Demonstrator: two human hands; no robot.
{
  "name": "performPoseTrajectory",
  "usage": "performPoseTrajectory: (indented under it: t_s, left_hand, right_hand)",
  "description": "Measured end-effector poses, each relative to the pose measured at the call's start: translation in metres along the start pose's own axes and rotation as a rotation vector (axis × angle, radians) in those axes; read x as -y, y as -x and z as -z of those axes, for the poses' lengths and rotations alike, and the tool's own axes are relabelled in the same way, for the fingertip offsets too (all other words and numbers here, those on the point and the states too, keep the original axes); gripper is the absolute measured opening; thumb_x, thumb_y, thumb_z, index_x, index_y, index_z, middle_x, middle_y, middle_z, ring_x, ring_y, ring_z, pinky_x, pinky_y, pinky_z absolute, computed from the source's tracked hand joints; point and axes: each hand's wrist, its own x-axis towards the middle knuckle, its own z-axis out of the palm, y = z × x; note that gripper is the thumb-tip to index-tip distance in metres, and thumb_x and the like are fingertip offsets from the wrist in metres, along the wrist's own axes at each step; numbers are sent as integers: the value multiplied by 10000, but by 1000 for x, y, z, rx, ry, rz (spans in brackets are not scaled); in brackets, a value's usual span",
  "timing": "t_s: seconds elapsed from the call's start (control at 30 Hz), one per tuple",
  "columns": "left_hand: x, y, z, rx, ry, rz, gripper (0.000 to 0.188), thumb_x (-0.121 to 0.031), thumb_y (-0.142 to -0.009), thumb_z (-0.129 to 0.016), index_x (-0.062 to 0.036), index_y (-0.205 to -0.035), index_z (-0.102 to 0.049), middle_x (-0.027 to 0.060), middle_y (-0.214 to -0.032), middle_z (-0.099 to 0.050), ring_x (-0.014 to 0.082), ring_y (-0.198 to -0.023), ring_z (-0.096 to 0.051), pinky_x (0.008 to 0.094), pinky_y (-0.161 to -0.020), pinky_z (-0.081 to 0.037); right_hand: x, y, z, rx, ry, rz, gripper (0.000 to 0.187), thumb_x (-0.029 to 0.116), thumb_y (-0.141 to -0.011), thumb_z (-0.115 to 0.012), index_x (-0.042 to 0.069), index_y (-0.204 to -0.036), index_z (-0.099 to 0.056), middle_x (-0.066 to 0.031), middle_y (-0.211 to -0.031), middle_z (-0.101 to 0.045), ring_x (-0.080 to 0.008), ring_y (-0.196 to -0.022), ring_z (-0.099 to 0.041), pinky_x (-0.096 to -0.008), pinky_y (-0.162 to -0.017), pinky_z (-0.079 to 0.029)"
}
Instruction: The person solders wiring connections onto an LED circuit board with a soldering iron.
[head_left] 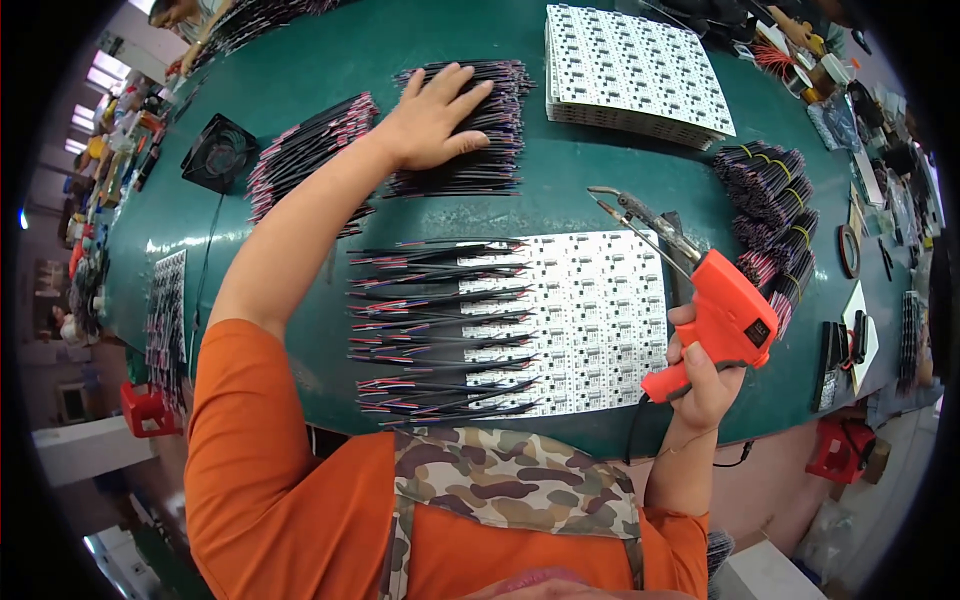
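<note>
My left hand [432, 122] lies with spread fingers on top of a pile of short dark wires [455, 178] toward the far side of the table. In my right hand [705, 385] is a red soldering gun [728, 310], its handle wrapped by my fingers and its metal tip pointing up and left. Below that tip lies a white circuit board panel [600, 320] with small dark parts on it. Rows of black-sleeved wires [430, 325] with red, white and blue ends rest across its left part and stick out past its left edge.
A second wire pile [310, 150] and a small black fan [217, 153] are at the left. Stacked white board panels [640, 75] stand at the far right-centre. Banded wire bundles [775, 205] and a tape roll [849, 250] lie at the right. Another person [185, 20] is at the far left.
</note>
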Motion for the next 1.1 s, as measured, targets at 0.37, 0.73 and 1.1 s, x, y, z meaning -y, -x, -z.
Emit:
performPoseTrajectory:
  t_s: [0.37, 0.73, 1.1]
  left_hand:
    - [108, 102, 73, -525, 480, 528, 332, -272, -1050, -474, -31, -923, -664, 65, -612, -603, 149, -503, -544, 292, -672, -547]
    - [168, 112, 31, -69, 310, 400, 541, -180, -861, -628, -5, -1360, -516, 217, -1424, -495, 356, -1328, -469, 404, -1125, -368]
    - [187, 78, 19, 486, 529, 478, 563, -183, -822, -625, -12, -1351, -541, 193, -1237, -645, 304, -1122, -610, 376, -956, -467]
  right_hand:
    - [-3, 4, 4, -72, 20, -31, 565, 81, -795, -674, -61, -1316, -509, -173, -1070, -666, -125, -724, -598, -242, -659, -497]
    - [-7, 1, -2, -50, 121, 7, 534, 111, -826, -667, -52, -1302, -491, -154, -1043, -658, -111, -692, -568, -229, -624, -464]
    - [-8, 2, 5, -62, 146, 16, 496, 104, -825, -661, -72, -1270, -530, -165, -1045, -675, -133, -715, -603, -268, -671, -512]
